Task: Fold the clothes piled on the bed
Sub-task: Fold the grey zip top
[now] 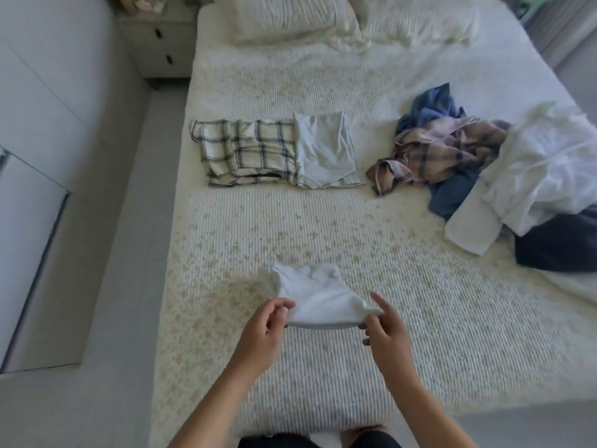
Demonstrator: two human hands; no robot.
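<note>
A small folded white garment [318, 297] lies on the bed [420, 334] near its front edge. My left hand [263, 331] pinches its near left corner, and my right hand [384, 331] pinches its near right corner, lifting that edge slightly. Two folded pieces lie side by side further back: a white plaid one [245, 151] and a pale grey one [324, 150]. At the right sits the unfolded pile [484, 163]: brown plaid, blue, white and dark navy clothes.
Pillows [290, 21] lie at the head of the bed. A nightstand with drawers [158, 46] stands at the far left, white wardrobe doors [35, 124] line the left wall, and a strip of floor [122, 253] runs between them and the bed.
</note>
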